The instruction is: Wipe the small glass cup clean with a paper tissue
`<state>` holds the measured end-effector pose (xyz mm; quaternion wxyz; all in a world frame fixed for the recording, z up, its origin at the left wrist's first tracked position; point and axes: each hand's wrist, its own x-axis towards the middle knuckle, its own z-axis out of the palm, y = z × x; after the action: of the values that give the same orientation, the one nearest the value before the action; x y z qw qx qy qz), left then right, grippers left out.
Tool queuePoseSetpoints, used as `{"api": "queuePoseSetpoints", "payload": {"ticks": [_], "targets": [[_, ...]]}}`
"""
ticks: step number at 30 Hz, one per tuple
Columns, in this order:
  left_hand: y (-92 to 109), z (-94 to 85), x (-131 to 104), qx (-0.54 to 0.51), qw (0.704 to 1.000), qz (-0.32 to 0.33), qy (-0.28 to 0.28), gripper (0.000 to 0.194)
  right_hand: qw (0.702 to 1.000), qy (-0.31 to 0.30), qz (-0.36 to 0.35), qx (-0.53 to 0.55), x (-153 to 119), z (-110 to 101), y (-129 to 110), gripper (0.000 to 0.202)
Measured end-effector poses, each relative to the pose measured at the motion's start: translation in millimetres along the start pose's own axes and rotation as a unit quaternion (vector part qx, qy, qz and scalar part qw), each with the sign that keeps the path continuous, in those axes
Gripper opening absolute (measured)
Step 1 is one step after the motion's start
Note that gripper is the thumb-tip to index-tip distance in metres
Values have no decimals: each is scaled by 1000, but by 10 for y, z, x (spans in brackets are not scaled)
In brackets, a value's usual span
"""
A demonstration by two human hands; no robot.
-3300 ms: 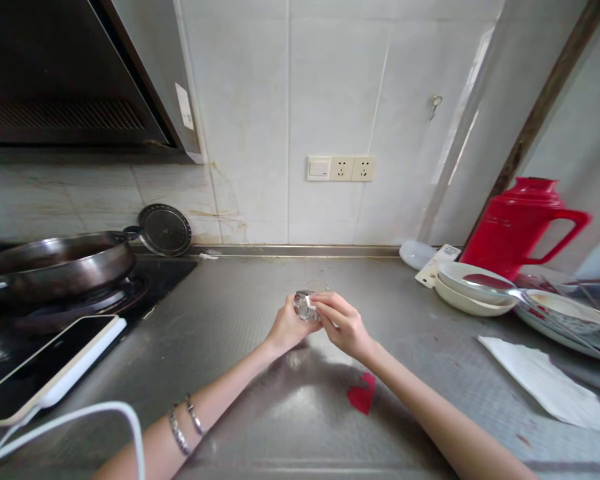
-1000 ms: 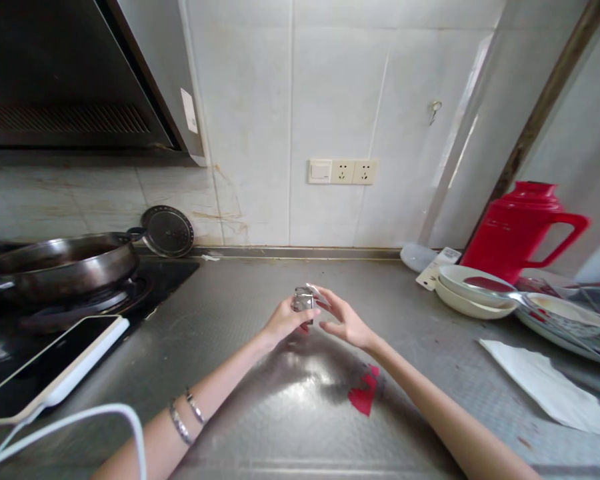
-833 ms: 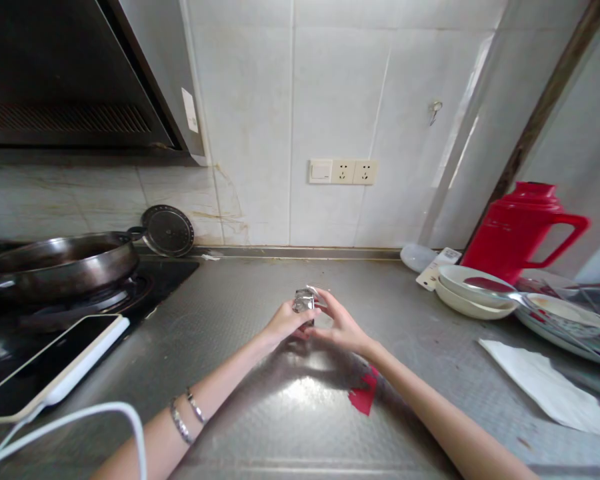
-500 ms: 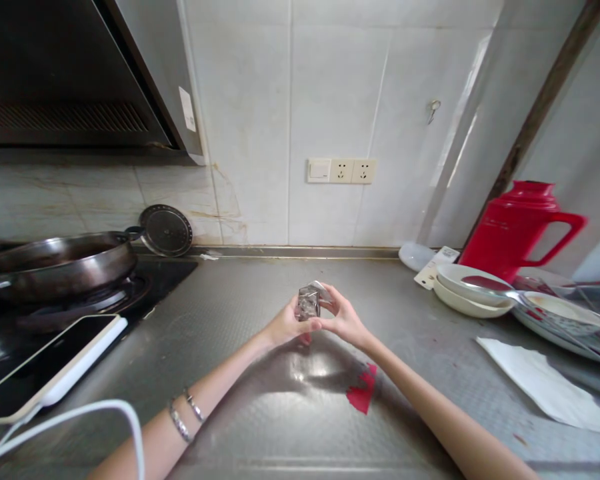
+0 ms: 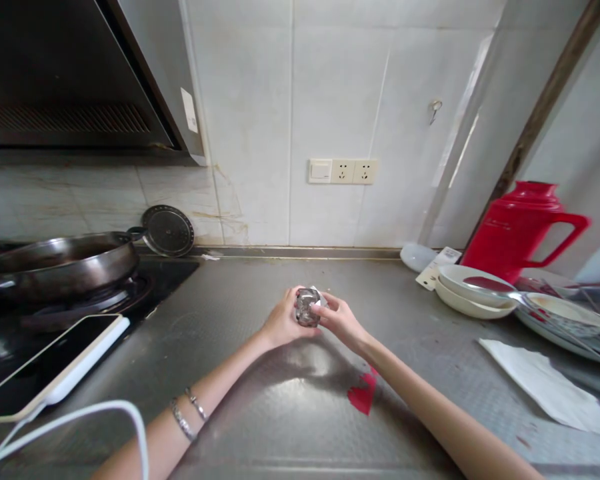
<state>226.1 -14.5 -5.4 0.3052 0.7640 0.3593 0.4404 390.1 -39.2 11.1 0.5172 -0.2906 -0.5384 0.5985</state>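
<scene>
Head view: left hand [image 5: 280, 323] clamped round the left side of a small glassy block [image 5: 306, 313], over the counter [image 5: 290, 437]; right hand [image 5: 345, 323] pinches a white scrap [image 5: 323, 299] at its right edge. Block sits between both hands; long axis unclear.

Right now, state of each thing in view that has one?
Left hand, closed around glassy object
Right hand, against glassy object
Glassy object, held
Pan, uncovered
Phone, face up, screen dark
Red jug, standing
White bowls, stacked
White paper, lying spread out
Red scrap, ragged-edged
</scene>
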Motion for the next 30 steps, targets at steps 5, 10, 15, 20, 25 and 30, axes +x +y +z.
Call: {"api": "queuePoseSetpoints", "payload": {"ticks": [5, 10, 15, 20, 25, 30], "targets": [[74, -29, 5, 17, 1000, -5, -2, 77, 997, 11, -25, -70, 2, -24, -7, 48], [80, -6, -12, -9, 1000, -4, 13, 78, 993, 57, -4, -107, 28, -94, -42, 45], [71, 84, -61, -8, 1000, 7, 10, 82, 979, 121, -1, -165, 83, -160, -23, 43], [82, 134, -98, 12, 1000, 17, 3, 84, 953, 145, -76, -256, 124, -217, 10, 40], [72, 156, -96, 2, 1000, 18, 11, 82, 870, 90, -256, -411, 46, -201, -76, 25], [64, 175, -101, 19, 1000, 18, 9, 80, 769, -2, -395, -503, -55, -132, -161, 24]]}}
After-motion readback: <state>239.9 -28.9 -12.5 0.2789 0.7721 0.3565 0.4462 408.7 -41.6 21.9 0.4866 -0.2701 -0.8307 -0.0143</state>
